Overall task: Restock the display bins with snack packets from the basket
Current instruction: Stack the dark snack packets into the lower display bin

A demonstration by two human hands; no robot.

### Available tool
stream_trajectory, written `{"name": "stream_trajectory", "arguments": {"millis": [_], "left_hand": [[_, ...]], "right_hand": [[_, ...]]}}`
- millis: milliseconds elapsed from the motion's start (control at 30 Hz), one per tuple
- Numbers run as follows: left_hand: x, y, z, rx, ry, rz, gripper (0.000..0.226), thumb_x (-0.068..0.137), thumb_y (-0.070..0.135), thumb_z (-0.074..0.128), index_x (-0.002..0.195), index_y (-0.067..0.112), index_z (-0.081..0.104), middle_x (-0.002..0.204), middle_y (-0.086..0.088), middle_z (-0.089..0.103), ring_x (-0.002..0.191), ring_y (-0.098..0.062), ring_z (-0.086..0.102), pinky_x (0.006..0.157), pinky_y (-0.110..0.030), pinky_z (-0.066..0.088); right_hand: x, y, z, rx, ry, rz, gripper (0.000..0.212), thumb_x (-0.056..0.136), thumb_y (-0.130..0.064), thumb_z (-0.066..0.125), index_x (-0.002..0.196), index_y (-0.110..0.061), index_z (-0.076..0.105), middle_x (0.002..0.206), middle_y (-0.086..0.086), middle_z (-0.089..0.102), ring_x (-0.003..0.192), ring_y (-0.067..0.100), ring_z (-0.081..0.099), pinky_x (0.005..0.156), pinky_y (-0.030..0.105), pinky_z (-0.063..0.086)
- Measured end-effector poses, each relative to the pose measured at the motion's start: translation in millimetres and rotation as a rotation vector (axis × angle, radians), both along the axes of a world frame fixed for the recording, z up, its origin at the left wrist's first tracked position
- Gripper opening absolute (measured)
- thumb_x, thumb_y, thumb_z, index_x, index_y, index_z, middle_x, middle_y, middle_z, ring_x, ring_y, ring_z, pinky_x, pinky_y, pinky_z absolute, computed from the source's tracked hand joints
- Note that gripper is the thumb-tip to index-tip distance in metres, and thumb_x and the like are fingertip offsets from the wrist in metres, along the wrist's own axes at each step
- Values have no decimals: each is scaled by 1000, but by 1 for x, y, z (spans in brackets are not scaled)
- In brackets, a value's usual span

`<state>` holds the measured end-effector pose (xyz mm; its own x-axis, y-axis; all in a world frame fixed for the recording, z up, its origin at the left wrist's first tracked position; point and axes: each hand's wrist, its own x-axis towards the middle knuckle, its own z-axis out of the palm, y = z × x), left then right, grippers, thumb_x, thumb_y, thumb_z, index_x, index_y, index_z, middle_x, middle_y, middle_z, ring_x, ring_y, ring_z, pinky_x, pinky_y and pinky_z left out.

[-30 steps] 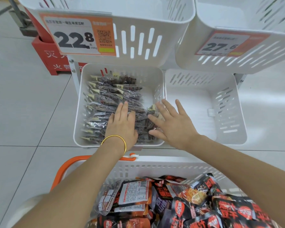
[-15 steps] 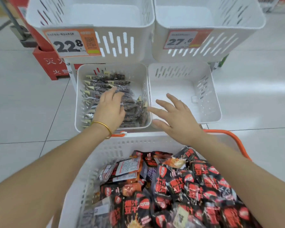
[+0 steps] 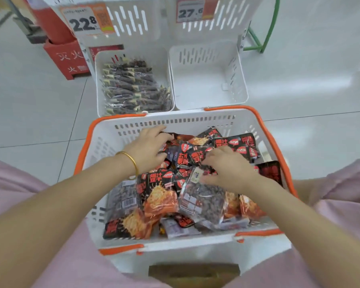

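Observation:
A white basket (image 3: pixel 175 121) with orange handles stands in front of me, piled with black-and-orange snack packets (image 3: pixel 160 196) and a clear packet of dark snacks (image 3: pixel 204 198). My left hand (image 3: pixel 148 147), a gold bangle on its wrist, is in the basket's far left part, fingers and thumb curled around black packets. Over the middle of the pile, my right hand (image 3: pixel 227 170) curls its fingers on a black-and-red packet, thumb at the clear packet's top edge. Beyond the basket, the lower left display bin (image 3: pixel 98 80) holds rows of dark packets (image 3: pixel 131 88). The lower right bin (image 3: pixel 208 84) is empty.
Two upper white bins carry price tags, 22.8 (image 3: pixel 85 21) and 27.6 (image 3: pixel 190 12). A red box (image 3: pixel 64 59) stands on the tiled floor at the left, a green frame (image 3: pixel 258 38) at the right. My pink-clad knees flank the basket.
Both hands have pulled back from the lower left bin and dropped into the basket's packets. The view has tilted down, so the basket now fills the middle.

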<state>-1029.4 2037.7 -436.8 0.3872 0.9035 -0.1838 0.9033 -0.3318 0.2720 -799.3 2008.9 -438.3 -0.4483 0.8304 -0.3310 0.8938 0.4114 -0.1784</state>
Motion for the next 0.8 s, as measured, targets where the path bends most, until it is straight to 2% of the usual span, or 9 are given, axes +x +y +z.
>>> {"name": "stream_trajectory", "arguments": {"millis": [67,133,233,300,367,500,633,700,800], "left_hand": [[0,-7,-1,-26,-16,22,47,92,18,52,138,20,40,156,-5,13,142,-27,9,115,-39,14],[-4,-9,3,-38,-46,61,45,93,18,52,136,20,42,156,-4,12,143,-26,8,115,-37,12],[-15,-5,15,-8,-111,150,40,93,17,53,132,20,47,156,-5,15,143,-26,9,116,-39,11],[-24,-3,21,12,-135,203,39,92,15,54,130,19,50,155,-6,19,142,-26,12,115,-39,13],[-33,-1,21,15,-131,235,37,91,13,53,128,18,52,152,-6,24,141,-27,17,114,-39,15],[-51,-4,7,-84,-5,266,32,93,15,51,125,13,54,136,-8,47,129,-24,39,109,-34,28],[-55,-22,-35,-434,197,317,48,98,33,44,139,10,38,133,-15,50,115,-29,51,96,-36,43],[-50,-30,-57,-509,300,345,64,96,51,35,146,11,25,146,-17,34,126,-32,42,103,-39,38],[-43,-36,-69,-528,439,334,78,91,66,29,151,20,8,154,-15,19,139,-34,24,110,-40,25]], "right_hand": [[-6,-10,-10,30,-126,40,69,80,-68,51,126,-17,56,140,0,41,137,23,23,112,46,24],[-14,-17,-19,58,-117,70,74,76,-69,55,127,-16,51,143,0,36,141,22,16,116,48,13],[-20,-18,-20,85,11,88,63,74,-60,65,116,-17,46,128,-1,46,131,20,30,116,42,15],[-23,-16,-14,53,106,80,51,78,-49,69,106,-17,42,105,0,55,103,19,45,97,29,29],[-25,-12,-5,-64,260,6,40,83,-37,69,100,-20,37,89,-3,57,84,19,52,71,30,36],[-28,8,1,-61,476,-158,34,83,-26,70,96,-21,39,76,-9,57,73,18,58,61,31,43],[-37,26,-2,-107,612,-333,35,82,-25,72,105,-16,47,81,-1,55,70,16,54,60,32,44],[-44,30,-8,-153,644,-384,36,82,-24,72,107,-14,49,83,1,57,63,10,47,53,24,34],[-52,35,-15,-191,665,-415,32,81,-23,73,105,-14,53,94,8,64,63,10,49,52,22,32]]}}
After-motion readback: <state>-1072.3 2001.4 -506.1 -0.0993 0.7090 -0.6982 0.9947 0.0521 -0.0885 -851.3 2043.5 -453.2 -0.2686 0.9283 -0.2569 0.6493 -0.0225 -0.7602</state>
